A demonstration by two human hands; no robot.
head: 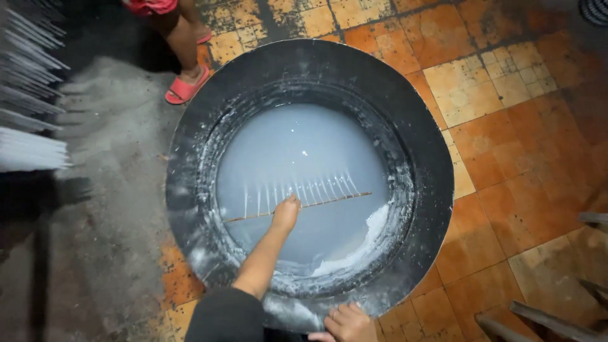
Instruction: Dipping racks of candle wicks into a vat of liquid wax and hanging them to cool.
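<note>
Nearest to you, at the bottom edge of the view, your right hand (347, 323) rests on the near rim of the large round black vat (430, 190), fingers curled loosely over the edge and gripping nothing else. Just left of it, your dark sleeve (225, 316) ends at the bare forearm, which reaches up and over the vat's rim.

At the end of that forearm, your left hand (286, 212) is closed around the middle of a thin brown wooden rod (335, 199), held level just above the pale, milky white liquid (297, 152) that fills the vat. The rod spans a good part of the pool, running from lower left to upper right. A row of slender white strands (297, 190) hangs from it (evenly spaced, like the teeth of a comb), their far ends lying at the liquid's surface; whether they dip below it cannot be told.

A white crust (354, 253) lies along the near-right inner wall of the vat, and the same whitish residue streaks the rest of the inner ring.

Around the vat, worn orange and yellow floor tiles (494, 95) cover the right side, while the floor on the left is grey and dusted with white powder (107, 114). At the far left edge, racks of thin white sticks (28, 95) jut into view. Farthest away, at the top, another person's feet stand in pink sandals (187, 85) just beyond the vat.
</note>
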